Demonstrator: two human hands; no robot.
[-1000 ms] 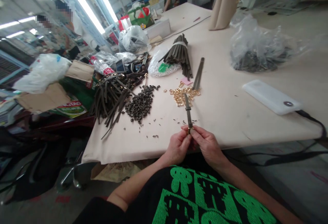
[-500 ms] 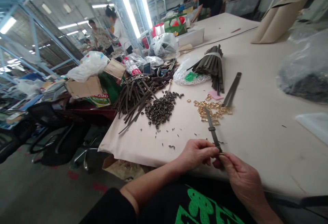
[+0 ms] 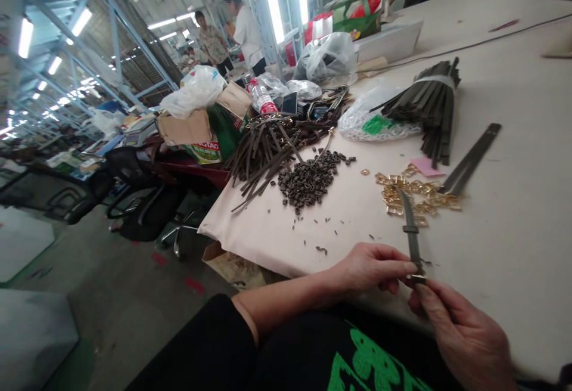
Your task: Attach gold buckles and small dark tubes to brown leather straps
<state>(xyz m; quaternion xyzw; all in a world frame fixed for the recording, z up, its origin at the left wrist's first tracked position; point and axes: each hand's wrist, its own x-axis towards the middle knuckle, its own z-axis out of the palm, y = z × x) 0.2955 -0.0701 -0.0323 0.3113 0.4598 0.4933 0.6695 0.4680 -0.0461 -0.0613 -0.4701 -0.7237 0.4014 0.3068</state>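
Note:
Near the table's front edge, my left hand (image 3: pixel 373 269) pinches a dark strap (image 3: pixel 412 237) close to its lower end. Facing it, my right hand (image 3: pixel 462 322) grips that same end, where a gold buckle (image 3: pixel 419 279) shows between the fingertips. A dark loop sits partway up the strap, and its free tip rests by a scatter of gold buckles (image 3: pixel 424 194). A pile of small dark loops (image 3: pixel 308 182) lies left of these. Two or so loose straps (image 3: pixel 473 158) reach over the buckles' right side. Part of the buckle is hidden by my fingers.
Further back are a banded bundle of straps (image 3: pixel 431 102), a plastic bag with a green patch (image 3: pixel 379 120) and a pink paper (image 3: pixel 428 167). Finished-looking straps (image 3: pixel 263 152) hang at the left edge. Office chairs (image 3: pixel 147 212) stand left; several people are in the background.
The view has swung left, so the table's contents sit further right in the picture. The gold buckle at the strap's end shows more plainly between my fingers. Both hands keep hold.

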